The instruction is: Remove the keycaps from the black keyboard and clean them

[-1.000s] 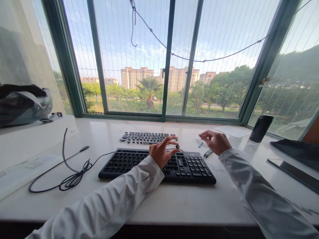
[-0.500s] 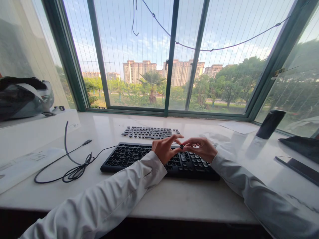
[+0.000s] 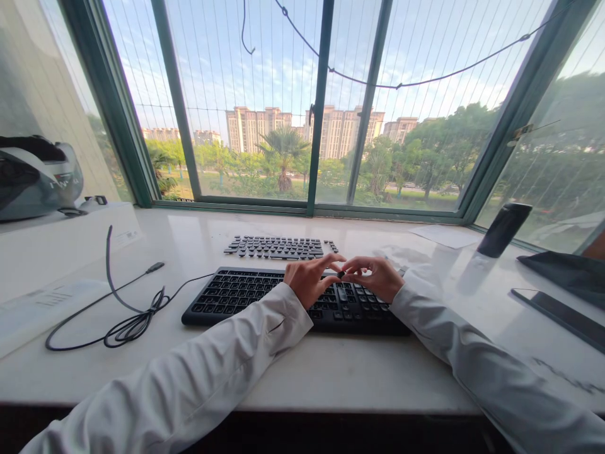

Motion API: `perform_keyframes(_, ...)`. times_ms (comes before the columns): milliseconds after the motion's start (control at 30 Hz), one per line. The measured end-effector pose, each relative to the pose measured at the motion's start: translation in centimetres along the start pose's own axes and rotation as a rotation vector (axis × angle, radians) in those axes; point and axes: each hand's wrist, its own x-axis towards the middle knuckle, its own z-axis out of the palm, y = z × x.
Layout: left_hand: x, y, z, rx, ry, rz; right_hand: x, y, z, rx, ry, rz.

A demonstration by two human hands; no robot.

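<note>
A black keyboard (image 3: 246, 296) lies on the white counter. Its left part shows bare key sockets, while keycaps sit on the part at the right. Over its upper right half, my fingertips meet at a small black keycap (image 3: 341, 275). My right hand (image 3: 375, 277) pinches it between thumb and fingers. From the other side my left hand (image 3: 307, 280) has its thumb against the keycap, with the index finger arched above. Behind the keyboard, loose black keycaps (image 3: 278, 247) are laid out in rows. My left hand and forearm hide part of the keyboard.
A bundled black cable (image 3: 137, 328) runs from the keyboard to the left. A helmet-like object (image 3: 42, 176) rests on a white box (image 3: 108, 230). At right are a black cylinder (image 3: 505, 230), a phone (image 3: 558, 315), a dark pouch (image 3: 562, 274) and paper (image 3: 444, 236). Windows stand behind.
The whole scene has shifted slightly left and up as the camera turned. Both hands keep nearly the same pose around the small keycap above the keyboard.
</note>
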Motion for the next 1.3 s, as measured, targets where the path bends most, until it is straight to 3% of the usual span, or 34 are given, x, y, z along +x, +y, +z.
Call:
perform_keyframes(300, 0.0, 0.0, 0.0, 0.02, 0.014, -0.039, 0.0, 0.0, 0.1, 0.007, -0.011, -0.059)
perform_keyframes(1000, 0.0, -0.1, 0.0, 0.05, -0.066, -0.136, 0.0, 1.0, 0.0, -0.248, 0.06, -0.105)
perform_keyframes(1300, 0.0, -0.5, 0.3, 0.075, -0.107, -0.146, -0.1, 0.1, -0.2, -0.314, 0.053, -0.176)
